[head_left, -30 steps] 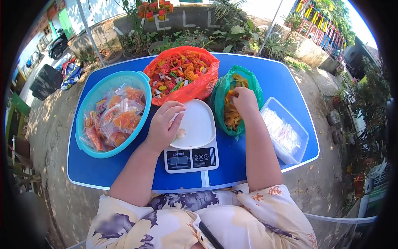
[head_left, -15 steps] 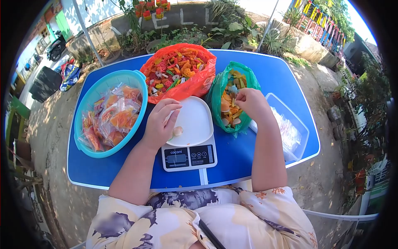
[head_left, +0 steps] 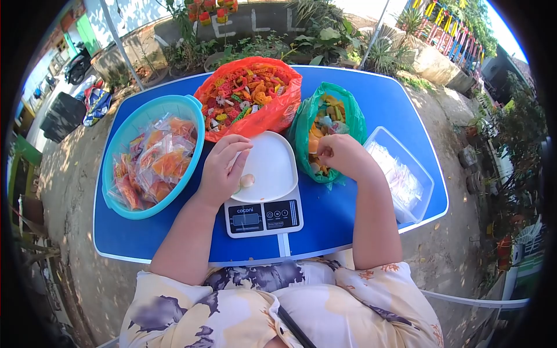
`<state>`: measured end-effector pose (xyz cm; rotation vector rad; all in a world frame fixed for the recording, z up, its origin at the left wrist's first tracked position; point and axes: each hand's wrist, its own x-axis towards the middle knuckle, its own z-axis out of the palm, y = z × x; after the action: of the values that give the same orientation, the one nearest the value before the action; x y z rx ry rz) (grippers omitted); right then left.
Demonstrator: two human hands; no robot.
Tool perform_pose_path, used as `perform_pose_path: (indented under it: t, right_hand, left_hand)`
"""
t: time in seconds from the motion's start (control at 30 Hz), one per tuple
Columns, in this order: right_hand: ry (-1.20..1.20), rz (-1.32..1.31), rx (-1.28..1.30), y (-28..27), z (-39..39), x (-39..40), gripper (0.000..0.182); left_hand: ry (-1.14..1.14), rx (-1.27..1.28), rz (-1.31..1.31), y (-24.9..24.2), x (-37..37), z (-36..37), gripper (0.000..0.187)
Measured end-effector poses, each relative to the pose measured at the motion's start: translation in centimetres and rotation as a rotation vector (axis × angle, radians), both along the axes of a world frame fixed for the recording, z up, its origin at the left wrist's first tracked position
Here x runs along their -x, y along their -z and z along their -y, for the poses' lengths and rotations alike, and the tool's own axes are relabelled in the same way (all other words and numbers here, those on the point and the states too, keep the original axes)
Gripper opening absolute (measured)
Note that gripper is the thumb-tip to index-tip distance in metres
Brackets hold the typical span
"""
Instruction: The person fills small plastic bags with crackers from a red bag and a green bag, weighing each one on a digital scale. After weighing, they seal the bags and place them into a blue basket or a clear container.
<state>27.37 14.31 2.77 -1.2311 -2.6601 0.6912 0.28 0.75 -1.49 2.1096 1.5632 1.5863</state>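
Note:
My left hand (head_left: pixel 223 168) rests at the left rim of a white plate (head_left: pixel 272 165) on a kitchen scale (head_left: pixel 264 218). Its fingers are stretched out, thumb apart. A small pale round cracker (head_left: pixel 247 180) lies on the plate beside the thumb. At the mouth of a green plastic bag (head_left: pixel 303 130), my right hand (head_left: pixel 343 155) has its fingers curled together over yellow and orange crackers (head_left: pixel 331 124). Whatever those fingers grip, if anything, is hidden. The scale's display is too dim to read.
A turquoise basket (head_left: pixel 109 191) of filled clear packets (head_left: pixel 156 162) stands left on the blue table (head_left: pixel 331 232). Behind the plate is a red bag (head_left: pixel 264 123) of colourful crackers (head_left: pixel 246 93). Right, a clear tub (head_left: pixel 428 203) holds plastic bags (head_left: pixel 394 174).
My right hand has lowered slightly toward me and to the left, at the green bag's mouth. My left hand stays nearly in place by the plate.

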Motion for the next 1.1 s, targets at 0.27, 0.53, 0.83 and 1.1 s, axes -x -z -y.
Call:
perform_pose_path:
  t: [0.27, 0.53, 0.83, 1.1]
  right_hand:
    - [0.007, 0.132, -0.235, 0.9, -0.2, 1.4, 0.018]
    - [0.049, 0.217, -0.511, 3.2, -1.7, 1.7, 0.011]
    - [0.112, -0.217, -0.404, 0.9, -1.0, 1.5, 0.018]
    - [-0.107, -0.398, 0.026, -2.1, 2.4, 4.5, 0.020]
  left_hand:
    - [0.003, 0.007, 0.010, 0.0, 0.0, 0.1, 0.013]
    - [-0.001, 0.017, 0.016, 0.1, 0.0, 0.0, 0.012]
    - [-0.005, -0.005, 0.015, 0.0, 0.0, 0.0, 0.012]
    - [-0.027, 0.000, 0.071, 0.1, 0.2, -0.1, 0.013]
